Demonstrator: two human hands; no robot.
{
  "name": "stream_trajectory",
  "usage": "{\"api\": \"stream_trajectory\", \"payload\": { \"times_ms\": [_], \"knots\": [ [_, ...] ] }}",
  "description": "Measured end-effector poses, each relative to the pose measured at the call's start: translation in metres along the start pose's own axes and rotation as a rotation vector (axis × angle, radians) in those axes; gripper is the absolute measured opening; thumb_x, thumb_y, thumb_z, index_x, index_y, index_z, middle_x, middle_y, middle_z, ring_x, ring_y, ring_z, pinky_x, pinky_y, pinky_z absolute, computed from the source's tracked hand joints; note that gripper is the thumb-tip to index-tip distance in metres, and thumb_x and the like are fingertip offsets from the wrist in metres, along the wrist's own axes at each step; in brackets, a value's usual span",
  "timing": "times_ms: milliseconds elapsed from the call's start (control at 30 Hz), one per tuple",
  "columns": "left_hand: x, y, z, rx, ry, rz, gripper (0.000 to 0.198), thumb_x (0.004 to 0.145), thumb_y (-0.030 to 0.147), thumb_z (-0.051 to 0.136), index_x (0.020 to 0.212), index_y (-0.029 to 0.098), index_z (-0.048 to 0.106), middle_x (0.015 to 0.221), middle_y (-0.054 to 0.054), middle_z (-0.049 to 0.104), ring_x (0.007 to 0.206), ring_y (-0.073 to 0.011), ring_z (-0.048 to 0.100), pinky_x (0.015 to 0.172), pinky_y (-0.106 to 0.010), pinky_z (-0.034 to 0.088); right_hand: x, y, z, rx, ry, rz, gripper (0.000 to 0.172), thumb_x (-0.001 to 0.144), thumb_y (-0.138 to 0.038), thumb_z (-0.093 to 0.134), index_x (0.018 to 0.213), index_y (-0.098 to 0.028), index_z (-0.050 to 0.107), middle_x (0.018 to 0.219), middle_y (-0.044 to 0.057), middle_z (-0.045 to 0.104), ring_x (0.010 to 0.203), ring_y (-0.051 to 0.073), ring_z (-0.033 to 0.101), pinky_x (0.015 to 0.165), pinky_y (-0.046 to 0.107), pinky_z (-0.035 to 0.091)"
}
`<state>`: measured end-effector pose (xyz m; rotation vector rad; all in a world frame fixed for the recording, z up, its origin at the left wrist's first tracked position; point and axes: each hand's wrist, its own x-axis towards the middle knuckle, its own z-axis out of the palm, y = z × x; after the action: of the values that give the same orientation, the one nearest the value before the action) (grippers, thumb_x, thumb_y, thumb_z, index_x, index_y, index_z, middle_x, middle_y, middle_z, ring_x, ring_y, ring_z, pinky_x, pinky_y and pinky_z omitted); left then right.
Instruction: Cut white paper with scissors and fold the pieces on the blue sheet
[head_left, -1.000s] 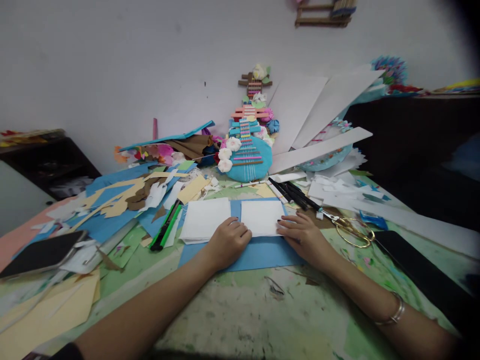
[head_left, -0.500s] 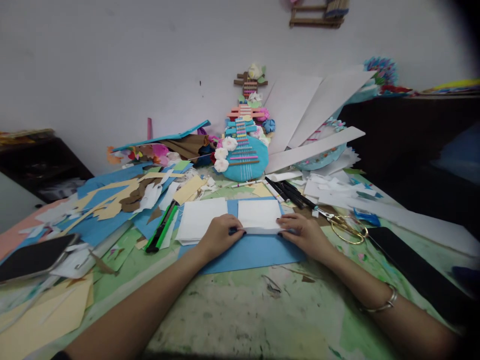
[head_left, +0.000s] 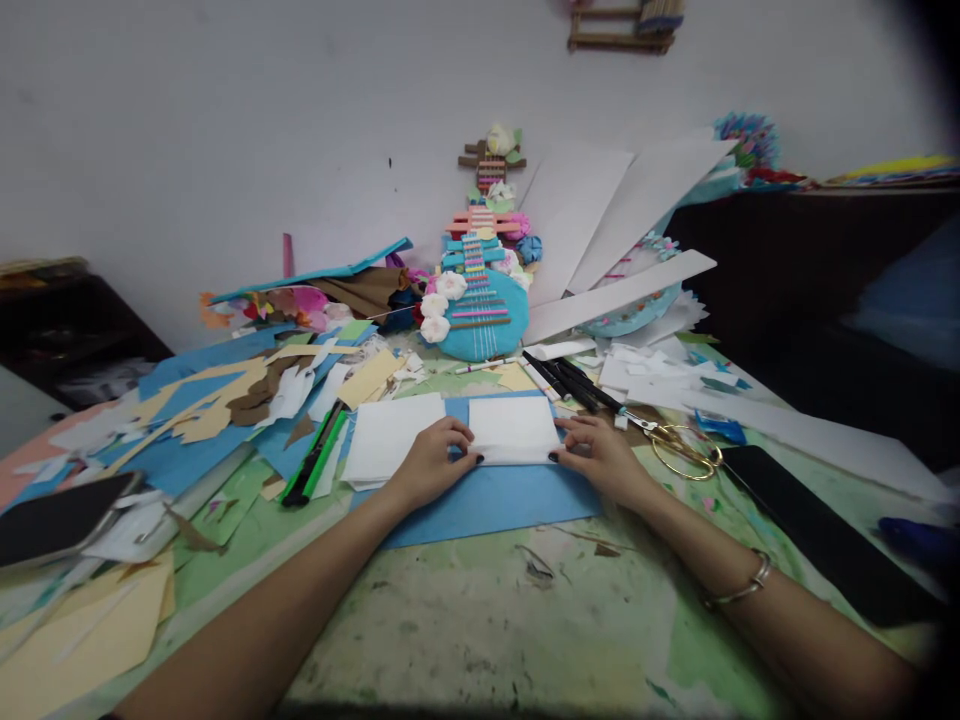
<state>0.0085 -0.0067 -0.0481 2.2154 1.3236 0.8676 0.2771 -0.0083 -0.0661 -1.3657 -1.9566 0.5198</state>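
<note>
Item: white card (head_left: 514,425) on blue sheet (head_left: 495,505); left hand (head_left: 431,465) grip clamped on near-left edge, right hand (head_left: 600,458) grip clamped on near-right edge; scissors (head_left: 682,447) right.

Matt white paper (head_left: 512,428) is laid on smooth blue card (head_left: 495,505), beside shiny gold metal scissors (head_left: 679,447), on a rough paint-stained table (head_left: 480,620).

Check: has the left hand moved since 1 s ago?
Yes. Against the paper stack beside it, the left hand has crept a little farther from the person; its fingers now pinch the white paper at its left edge.
</note>
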Motion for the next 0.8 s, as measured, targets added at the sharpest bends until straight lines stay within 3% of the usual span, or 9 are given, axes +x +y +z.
{"api": "stream_trajectory", "payload": {
  "times_ms": [333,567,800],
  "knots": [
    [0.0010,-0.0064,0.0083,0.106,0.011,0.066,0.015,0.076,0.021,0.057,0.062,0.016,0.052,0.097,-0.008,0.056,0.095,-0.0198,0.054,0.085,-0.036,0.044,0.0023,-0.0023,-0.0001,-0.033,0.001,0.028,0.012,0.069,-0.026,0.065,0.060,-0.019,0.062,0.115,0.010,0.064,0.116,0.030,0.047,0.095,0.048,0.036],
    [0.0029,-0.0093,0.0068,0.078,-0.019,0.045,0.016,0.074,0.022,0.058,0.061,0.016,0.052,0.099,-0.008,0.055,0.096,-0.0202,0.054,0.087,-0.036,0.044,0.0061,-0.0064,-0.0036,-0.005,-0.022,0.043,0.017,0.069,-0.026,0.064,0.054,-0.019,0.061,0.109,0.009,0.066,0.111,0.028,0.053,0.095,0.047,0.036],
    [0.0049,-0.0062,0.0041,0.042,-0.050,0.001,0.016,0.072,0.023,0.061,0.059,0.016,0.054,0.099,-0.007,0.055,0.097,-0.0203,0.054,0.086,-0.035,0.044,0.0066,-0.0087,-0.0044,-0.012,-0.029,0.085,0.015,0.067,-0.026,0.066,0.054,-0.019,0.062,0.113,0.009,0.065,0.114,0.029,0.050,0.095,0.045,0.036]
  ]
}}
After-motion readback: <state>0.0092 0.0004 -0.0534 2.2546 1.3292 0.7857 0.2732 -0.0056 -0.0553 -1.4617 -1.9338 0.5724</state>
